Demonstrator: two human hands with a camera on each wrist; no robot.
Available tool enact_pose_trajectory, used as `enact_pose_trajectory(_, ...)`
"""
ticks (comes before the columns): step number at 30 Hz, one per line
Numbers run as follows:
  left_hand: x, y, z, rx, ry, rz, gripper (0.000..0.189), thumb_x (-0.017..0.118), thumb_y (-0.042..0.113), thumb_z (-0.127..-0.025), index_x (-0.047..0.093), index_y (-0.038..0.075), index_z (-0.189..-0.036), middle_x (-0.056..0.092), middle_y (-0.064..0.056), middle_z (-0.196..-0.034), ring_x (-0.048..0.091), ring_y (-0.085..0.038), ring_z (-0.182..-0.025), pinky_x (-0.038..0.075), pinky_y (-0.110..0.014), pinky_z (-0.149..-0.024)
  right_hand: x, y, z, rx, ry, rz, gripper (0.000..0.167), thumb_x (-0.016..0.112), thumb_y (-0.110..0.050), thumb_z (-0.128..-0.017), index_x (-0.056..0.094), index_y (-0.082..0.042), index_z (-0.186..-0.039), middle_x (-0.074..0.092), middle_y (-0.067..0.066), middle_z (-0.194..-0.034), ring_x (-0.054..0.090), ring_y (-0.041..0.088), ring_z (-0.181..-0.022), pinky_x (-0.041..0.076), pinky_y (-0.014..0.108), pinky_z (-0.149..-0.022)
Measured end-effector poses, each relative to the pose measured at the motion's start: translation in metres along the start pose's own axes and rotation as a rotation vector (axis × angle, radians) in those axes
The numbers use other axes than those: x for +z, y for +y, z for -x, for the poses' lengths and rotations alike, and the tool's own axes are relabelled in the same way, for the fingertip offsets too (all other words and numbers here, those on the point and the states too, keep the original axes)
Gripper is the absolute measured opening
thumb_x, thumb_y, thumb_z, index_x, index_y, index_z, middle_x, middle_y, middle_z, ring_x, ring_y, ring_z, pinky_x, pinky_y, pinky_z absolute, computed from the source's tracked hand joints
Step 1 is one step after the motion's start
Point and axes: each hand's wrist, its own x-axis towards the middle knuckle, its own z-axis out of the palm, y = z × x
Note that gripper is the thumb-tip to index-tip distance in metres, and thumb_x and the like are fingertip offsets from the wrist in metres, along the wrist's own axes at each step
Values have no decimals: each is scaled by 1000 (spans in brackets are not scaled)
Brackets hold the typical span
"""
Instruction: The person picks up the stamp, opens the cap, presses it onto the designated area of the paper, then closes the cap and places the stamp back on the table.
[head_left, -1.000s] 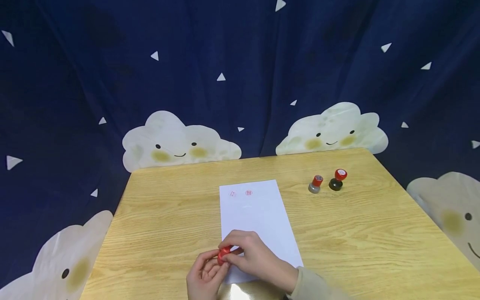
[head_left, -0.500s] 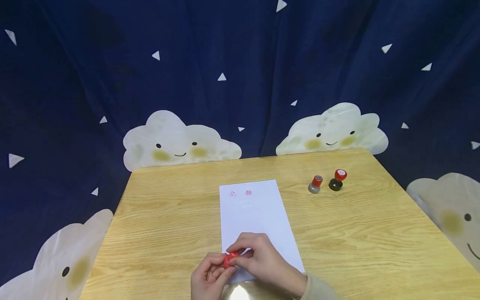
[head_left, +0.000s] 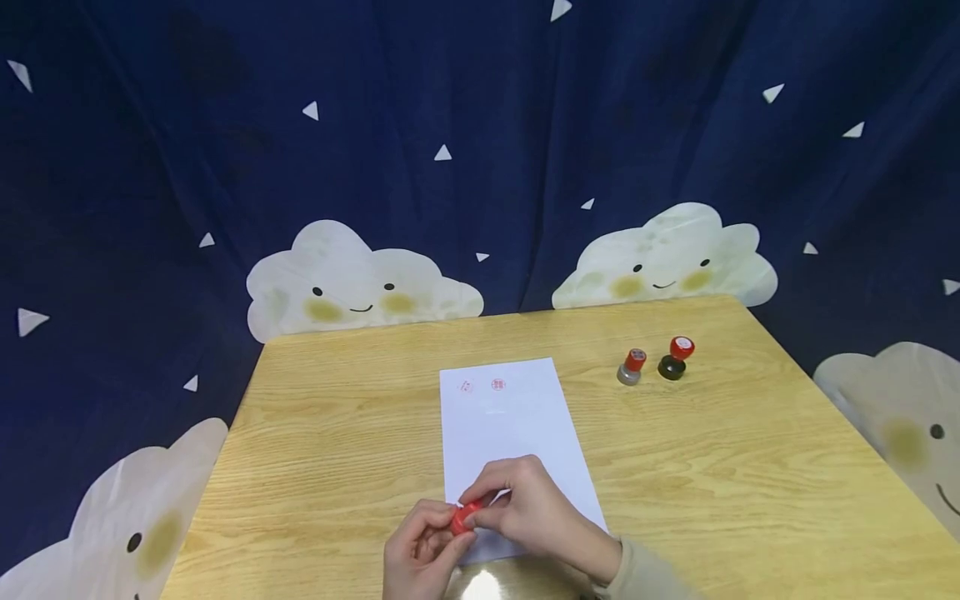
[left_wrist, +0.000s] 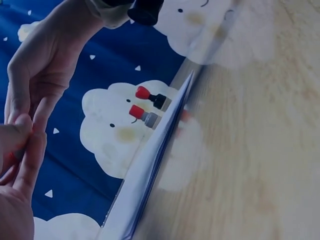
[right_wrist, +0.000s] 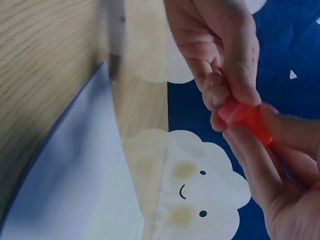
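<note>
A small red stamp (head_left: 462,520) is held between both hands over the near end of a sheet of white paper (head_left: 510,433). My left hand (head_left: 422,550) pinches its left side with thumb and fingertips. From the right, my right hand (head_left: 531,515) grips the other end between thumb and fingers. The right wrist view shows the red stamp (right_wrist: 246,119) with a pale seam around it; its ends are covered by fingertips. On the paper's far end are two red imprints (head_left: 498,384). The fingers largely hide the stamp in the left wrist view.
Two stamps stand at the back right of the wooden table (head_left: 330,433): a red-and-grey stamp (head_left: 632,367) and a red-and-black stamp (head_left: 677,358). Behind the table hangs a dark blue curtain (head_left: 480,192) with clouds and white triangles.
Both hands have shifted slightly to the right with the red stamp between them, mostly in the first half second. The paper and the two standing stamps have stayed in place.
</note>
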Motion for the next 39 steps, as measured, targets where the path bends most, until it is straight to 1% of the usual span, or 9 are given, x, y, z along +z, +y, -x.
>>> enact_pose_trajectory(5, -2, 3, -2, -27, -18, 19, 31, 68, -31, -69, 54, -19, -94, 60, -29, -99, 67, -14, -96, 57, -19, -73, -5, -4, -3, 68, -37, -46, 17, 83, 5, -74, 79, -7, -85, 72, -3, -80, 66, 6, -75, 60, 26, -63)
enact_pose_trajectory(9, 0, 5, -3, -84, 16, -31, 30, 72, -27, -70, 55, -16, -92, 60, -27, -96, 67, -12, -95, 57, -19, -73, -1, -6, -2, 24, 2, 34, 20, 79, 11, -74, 78, -6, -85, 71, -3, -79, 64, 2, -72, 58, 22, -60)
enact_pose_trajectory(12, 0, 6, -4, -93, 5, -24, 30, 72, -27, -70, 55, -16, -93, 59, -28, -95, 67, -12, -95, 58, -20, -73, -2, -9, -2, -6, -5, 68, 20, 78, 11, -74, 78, -6, -84, 71, -3, -78, 63, 0, -71, 58, 20, -60)
enact_pose_trajectory(17, -2, 7, -8, -74, -50, 52, 32, 70, -29, -70, 54, -19, -96, 60, -28, -99, 66, -14, -95, 58, -22, -72, -10, -13, -4, 26, -54, 22, 19, 84, 6, -72, 79, -10, -81, 69, -7, -76, 64, 1, -71, 59, 24, -61)
enact_pose_trajectory(23, -3, 10, -11, -111, -42, 164, 32, 67, -32, -70, 54, -21, -97, 63, -17, -109, 66, -16, -98, 58, -21, -75, -13, -17, -6, 36, -68, -17, 17, 84, 2, -74, 79, -12, -83, 69, -8, -77, 63, 2, -72, 60, 28, -61)
enact_pose_trajectory(28, -5, 12, -12, -110, -53, 230, 33, 65, -32, -71, 55, -21, -101, 63, -17, -111, 65, -17, -99, 57, -21, -77, -14, -19, -8, 18, -74, -47, 12, 86, -6, -75, 79, -12, -83, 70, -5, -76, 63, 3, -71, 60, 29, -60)
enact_pose_trajectory(31, -5, 13, -12, -122, -43, 229, 31, 65, -31, -72, 54, -21, -99, 63, -15, -111, 65, -16, -99, 57, -21, -77, -14, -19, -9, 29, -78, -61, 11, 86, -8, -75, 79, -11, -83, 70, -3, -76, 63, 3, -71, 60, 28, -61)
enact_pose_trajectory(34, -3, 13, -11, -151, -11, 179, 27, 66, -28, -75, 51, -21, -95, 65, -13, -111, 66, -16, -100, 58, -22, -79, -14, -19, -11, 35, -76, -59, 11, 86, -7, -76, 79, -11, -84, 70, -3, -77, 64, 4, -72, 60, 27, -62)
enact_pose_trajectory(39, 1, 17, -9, -247, 56, 97, 27, 70, -21, -78, 47, -20, -93, 66, -9, -112, 68, -18, -102, 57, -30, -83, -12, -19, -11, 16, -59, -16, 17, 82, 3, -76, 79, -10, -86, 70, -5, -79, 64, 3, -74, 59, 25, -62)
